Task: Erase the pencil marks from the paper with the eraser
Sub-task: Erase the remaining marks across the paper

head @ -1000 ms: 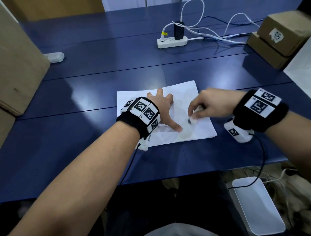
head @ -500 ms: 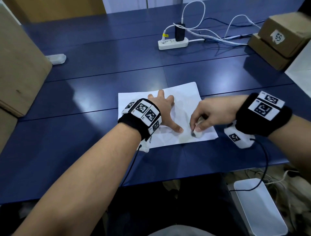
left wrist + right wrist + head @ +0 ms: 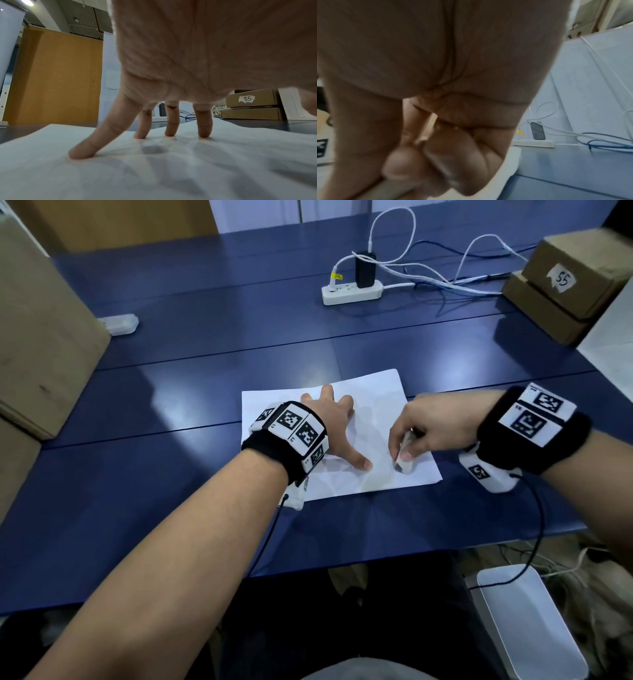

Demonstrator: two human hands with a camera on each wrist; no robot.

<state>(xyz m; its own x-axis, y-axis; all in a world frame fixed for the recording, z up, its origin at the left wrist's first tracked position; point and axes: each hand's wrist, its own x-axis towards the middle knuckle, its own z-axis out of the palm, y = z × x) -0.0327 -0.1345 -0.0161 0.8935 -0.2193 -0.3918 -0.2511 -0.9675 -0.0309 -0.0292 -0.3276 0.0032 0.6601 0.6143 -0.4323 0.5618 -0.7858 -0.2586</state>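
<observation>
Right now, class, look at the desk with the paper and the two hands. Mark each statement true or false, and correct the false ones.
1. The left hand presses spread fingers on the paper. True.
2. The right hand is empty. False: it pinches the eraser, whose tip touches the paper.
3. The eraser is at the sheet's far left corner. False: it is near the sheet's near right corner.
4. A white power strip lies on the table beyond the paper. True.
5. The cardboard box at the right carries the number 12. False: its label reads 55.
</observation>
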